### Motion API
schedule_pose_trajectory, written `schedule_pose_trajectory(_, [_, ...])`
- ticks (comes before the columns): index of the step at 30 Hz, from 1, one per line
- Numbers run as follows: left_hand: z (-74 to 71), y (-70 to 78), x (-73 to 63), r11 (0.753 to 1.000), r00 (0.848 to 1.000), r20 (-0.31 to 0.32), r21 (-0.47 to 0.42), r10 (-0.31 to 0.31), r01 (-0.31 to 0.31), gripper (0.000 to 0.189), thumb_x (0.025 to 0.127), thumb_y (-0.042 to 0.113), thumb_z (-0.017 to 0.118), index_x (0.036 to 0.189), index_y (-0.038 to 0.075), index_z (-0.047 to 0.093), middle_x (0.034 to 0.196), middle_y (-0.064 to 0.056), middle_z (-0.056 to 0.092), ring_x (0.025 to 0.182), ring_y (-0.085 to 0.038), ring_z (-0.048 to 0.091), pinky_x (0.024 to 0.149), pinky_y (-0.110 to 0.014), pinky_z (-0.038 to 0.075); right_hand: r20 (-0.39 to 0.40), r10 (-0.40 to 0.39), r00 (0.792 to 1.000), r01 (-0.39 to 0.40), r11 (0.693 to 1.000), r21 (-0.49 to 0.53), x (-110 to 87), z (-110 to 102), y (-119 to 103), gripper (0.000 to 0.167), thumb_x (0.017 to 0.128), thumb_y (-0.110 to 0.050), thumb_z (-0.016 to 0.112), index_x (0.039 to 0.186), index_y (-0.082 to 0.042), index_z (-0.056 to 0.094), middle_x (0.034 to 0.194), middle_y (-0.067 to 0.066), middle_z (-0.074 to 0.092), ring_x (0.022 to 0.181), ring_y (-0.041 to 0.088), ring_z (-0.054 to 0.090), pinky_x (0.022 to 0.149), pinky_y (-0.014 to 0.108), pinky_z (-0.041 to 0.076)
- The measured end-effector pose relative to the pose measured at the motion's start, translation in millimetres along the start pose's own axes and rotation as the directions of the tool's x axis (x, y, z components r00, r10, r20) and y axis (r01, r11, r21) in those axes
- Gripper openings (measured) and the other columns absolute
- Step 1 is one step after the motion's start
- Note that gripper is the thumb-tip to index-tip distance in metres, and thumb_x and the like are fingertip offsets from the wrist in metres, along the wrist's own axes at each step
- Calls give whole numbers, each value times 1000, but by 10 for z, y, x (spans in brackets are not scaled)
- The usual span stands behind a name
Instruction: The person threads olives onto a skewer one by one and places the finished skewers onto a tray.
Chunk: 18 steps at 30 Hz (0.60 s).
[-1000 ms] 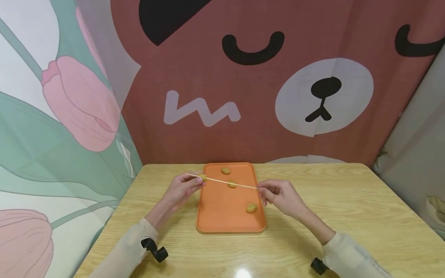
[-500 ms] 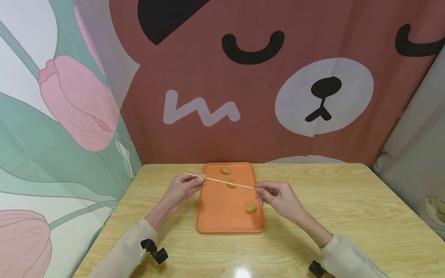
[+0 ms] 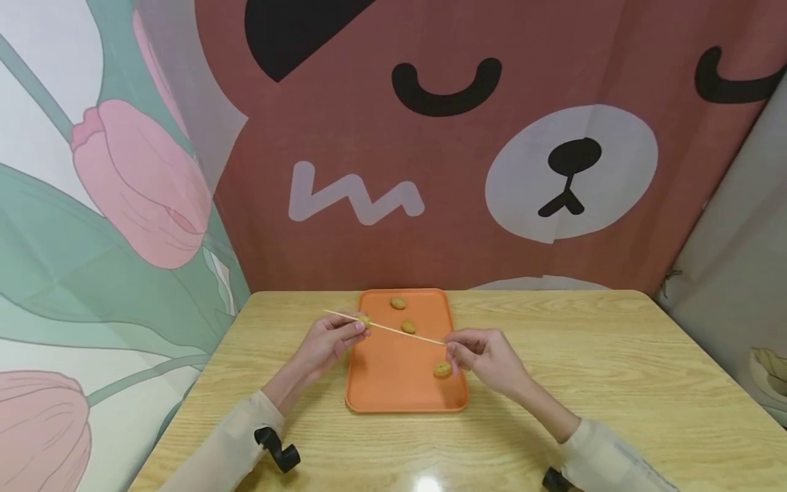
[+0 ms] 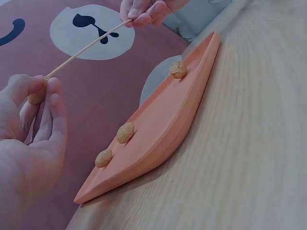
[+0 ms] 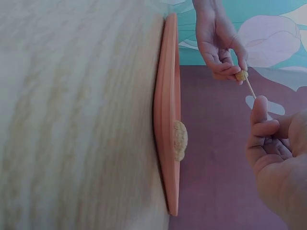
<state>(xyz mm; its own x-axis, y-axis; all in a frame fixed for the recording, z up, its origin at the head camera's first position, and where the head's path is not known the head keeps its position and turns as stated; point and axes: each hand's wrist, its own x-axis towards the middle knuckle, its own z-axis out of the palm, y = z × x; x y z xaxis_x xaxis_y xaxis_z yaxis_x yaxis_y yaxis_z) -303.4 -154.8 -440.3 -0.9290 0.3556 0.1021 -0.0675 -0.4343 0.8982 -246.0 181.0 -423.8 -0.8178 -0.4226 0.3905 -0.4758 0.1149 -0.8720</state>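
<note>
Lower center: left hand [image 3: 326,347] pinches tan nugget [image 3: 365,319], right hand [image 3: 490,359] pinches right end of wooden skewer [image 3: 390,329], presumably steadying both over orange tray [image 3: 399,393].

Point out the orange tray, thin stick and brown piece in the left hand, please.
Orange tray [image 3: 396,369]: head view, bare part of its floor.
Thin stick [image 4: 88,48]: left wrist view, middle of its bare shaft.
Brown piece [image 4: 36,97]: left wrist view, its exposed lower side.

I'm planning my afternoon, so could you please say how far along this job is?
Done: one oval tan piece seems threaded on the thin pale wooden stick. In hand: left hand pinches that piece, right hand the stick's end. Remaining, probably: three similar pieces on the rectangular orange tray.
</note>
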Motion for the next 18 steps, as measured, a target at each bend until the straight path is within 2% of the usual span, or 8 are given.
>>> schedule_pose_trajectory(5, [-8,-32,-4,999,999,42,50,-3,1,14,97,-6,66,104,0,76,125,-17,63,102,-26,70,101,-42,50,20,31,999,-32,999,36,-6,22,31,14,103,-2,60,108,4,71,82,29,65,64,34,67,62,42,61])
schedule_pose_trajectory(10, [4,-67,0,996,997,69,87,-39,33,14,96,-3,68,106,1,77,112,-14,71,101,-24,71,102,-43,50,23,52,998,-53,996,67,-18,38,66,14,103,-1,60,107,6,71,84,34,63,63,28,67,66,39,62])
schedule_pose_trajectory(18, [57,-110,-22,993,995,80,98,-66,58,12,93,1,74,104,3,78,111,-13,71,100,-24,71,102,-44,49,36,63,997,-66,994,87,-20,88,88,14,103,-5,61,107,2,72,83,32,64,63,38,65,52,47,58])
